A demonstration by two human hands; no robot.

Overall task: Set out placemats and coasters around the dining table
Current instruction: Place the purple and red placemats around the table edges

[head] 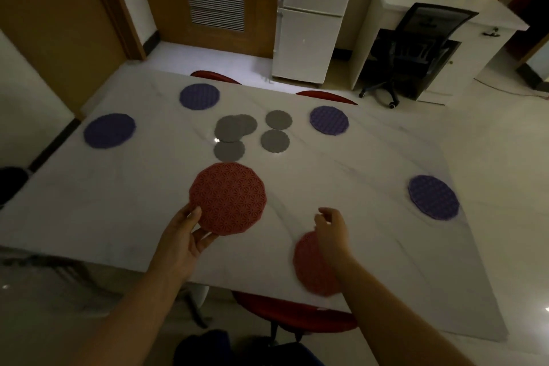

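My left hand [185,236] pinches the near edge of a round red placemat [228,197] held over the white marble table [118,202]. A second red placemat [312,267] lies flat at the table's near edge, partly under my right hand [331,233], whose fingers are loosely curled just above it and hold nothing. Several purple placemats sit around the table, at the far left [109,130], the far side [199,96], the far right [329,120] and the right edge [433,197]. Several small grey coasters [234,128] cluster in the table's middle.
Red chairs stand at the far side [325,96] and under the near edge [294,313]. Beyond the table are a white fridge [312,15], a black office chair [416,47] at a white desk, and a wooden door [214,0].
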